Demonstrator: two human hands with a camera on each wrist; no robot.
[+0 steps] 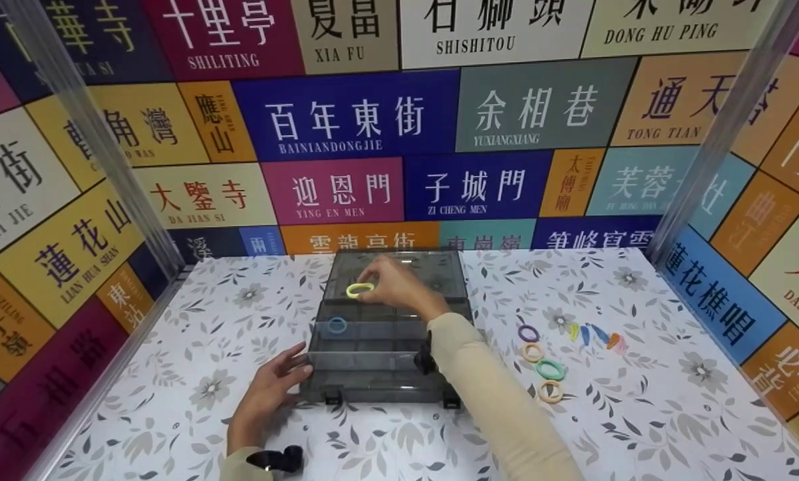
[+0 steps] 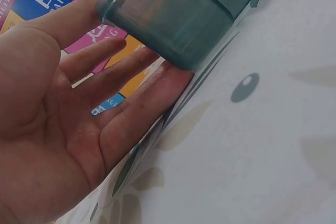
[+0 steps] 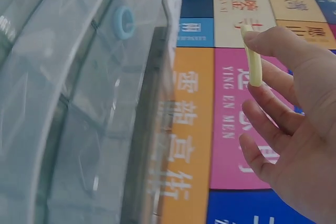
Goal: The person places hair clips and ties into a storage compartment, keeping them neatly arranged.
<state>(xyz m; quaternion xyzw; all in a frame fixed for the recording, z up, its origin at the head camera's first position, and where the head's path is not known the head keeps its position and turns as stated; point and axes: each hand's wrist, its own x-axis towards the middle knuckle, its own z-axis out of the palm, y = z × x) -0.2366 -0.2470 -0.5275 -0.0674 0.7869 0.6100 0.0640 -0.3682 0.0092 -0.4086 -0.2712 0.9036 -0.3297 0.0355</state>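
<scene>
A smoky see-through plastic compartment box (image 1: pixel 386 377) lies on the table, with two dark latches along its near edge. My right hand (image 1: pixel 399 287) is above its far part and pinches a yellow hair tie (image 1: pixel 360 290) between thumb and fingertips. In the right wrist view the yellow hair tie (image 3: pixel 253 59) appears edge-on, the other fingers loosely bent. A light blue hair tie (image 1: pixel 337 325) lies in a left compartment of the box. My left hand (image 1: pixel 270 387) rests at the box's near left side, fingers extended, fingertips against the box corner (image 2: pixel 173 30) in the left wrist view.
Right of the box, a purple hair tie (image 1: pixel 528 333), a green hair tie (image 1: pixel 550 369) and two beige ones lie in a column. Beside them are several small colourful hair clips (image 1: pixel 586 334). Sign-patterned walls (image 1: pixel 346 120) enclose the flower-printed table (image 1: pixel 192 427).
</scene>
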